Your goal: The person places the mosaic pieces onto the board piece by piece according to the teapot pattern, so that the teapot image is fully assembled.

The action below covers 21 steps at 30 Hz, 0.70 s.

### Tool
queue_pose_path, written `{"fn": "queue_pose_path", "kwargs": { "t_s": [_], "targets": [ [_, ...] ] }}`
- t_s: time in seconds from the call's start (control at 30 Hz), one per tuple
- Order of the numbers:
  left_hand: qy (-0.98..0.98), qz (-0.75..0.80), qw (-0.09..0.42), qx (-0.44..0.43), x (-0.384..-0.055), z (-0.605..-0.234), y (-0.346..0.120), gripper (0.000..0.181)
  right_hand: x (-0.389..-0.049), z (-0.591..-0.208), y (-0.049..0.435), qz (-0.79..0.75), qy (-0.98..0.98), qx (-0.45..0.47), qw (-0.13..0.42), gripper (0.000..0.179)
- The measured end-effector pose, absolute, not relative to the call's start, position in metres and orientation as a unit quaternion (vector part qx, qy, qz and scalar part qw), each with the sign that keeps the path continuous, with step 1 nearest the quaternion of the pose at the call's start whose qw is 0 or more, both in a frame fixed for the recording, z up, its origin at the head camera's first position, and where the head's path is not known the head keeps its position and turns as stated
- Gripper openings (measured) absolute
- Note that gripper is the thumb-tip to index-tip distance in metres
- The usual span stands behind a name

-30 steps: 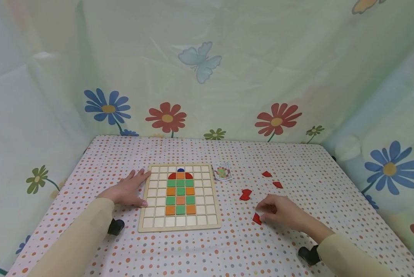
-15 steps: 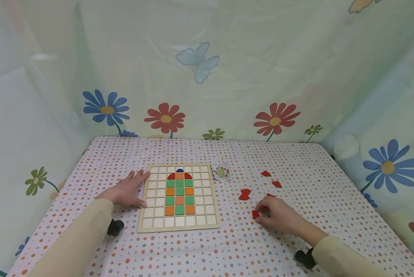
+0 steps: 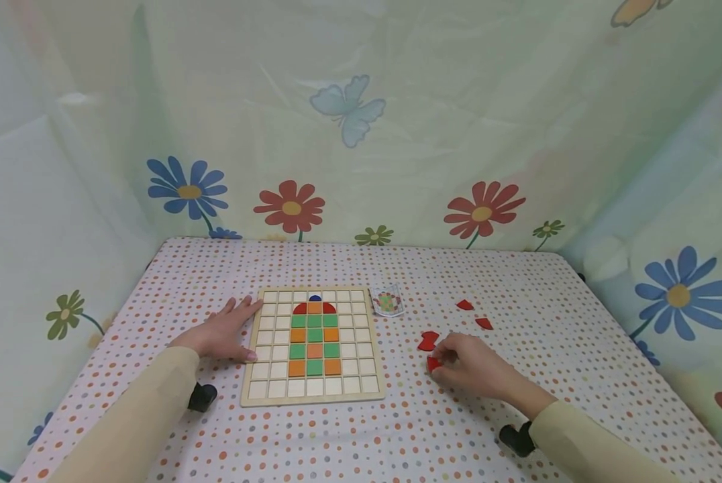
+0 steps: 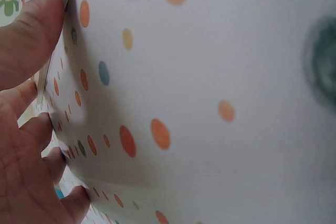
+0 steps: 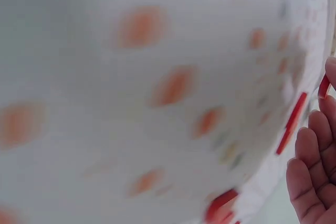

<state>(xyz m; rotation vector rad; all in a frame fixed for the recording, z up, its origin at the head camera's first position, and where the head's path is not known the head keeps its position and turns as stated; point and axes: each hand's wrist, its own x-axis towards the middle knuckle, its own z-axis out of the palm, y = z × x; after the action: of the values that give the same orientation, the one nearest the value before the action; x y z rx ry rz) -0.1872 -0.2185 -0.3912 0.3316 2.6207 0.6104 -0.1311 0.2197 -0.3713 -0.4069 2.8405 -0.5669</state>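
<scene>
Held red piece [image 3: 433,364]: lower right of centre in the head view; I see it pinched between thumb and finger of the right hand [image 3: 471,365].
Loose red pieces [image 3: 428,342]: two just above it, touching or overlapping, I cannot tell which; two more apart, farther up and right.
Board [image 3: 313,401]: lower left of centre, coloured tiles [image 3: 315,350] mid-grid.
Left hand [image 3: 219,333]: fingers spread, touching the board's left edge.
Picture card [image 3: 387,302]: beside the board's upper right corner.
</scene>
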Motion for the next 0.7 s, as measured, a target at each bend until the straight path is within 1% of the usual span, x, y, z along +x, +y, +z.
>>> {"fn": "queue_pose_path", "kwargs": {
  "t_s": [0.27, 0.53, 0.7],
  "targets": [
    [0.944, 0.22, 0.213, 0.119, -0.188, -0.394, -0.219, 0.106, -0.161, -0.371, 0.176, -0.203, 0.966, -0.14, 0.084, 0.013],
    [0.944, 0.222, 0.21, 0.123, -0.188, -0.397, -0.219, 0.107, -0.189, -0.372, 0.134, -0.217, 0.962, -0.147, 0.075, 0.015],
    [0.945, 0.221, 0.207, 0.124, -0.189, -0.395, -0.22, 0.106, -0.201, -0.374, 0.112, -0.225, 0.962, -0.134, 0.082, 0.014]
  ]
}}
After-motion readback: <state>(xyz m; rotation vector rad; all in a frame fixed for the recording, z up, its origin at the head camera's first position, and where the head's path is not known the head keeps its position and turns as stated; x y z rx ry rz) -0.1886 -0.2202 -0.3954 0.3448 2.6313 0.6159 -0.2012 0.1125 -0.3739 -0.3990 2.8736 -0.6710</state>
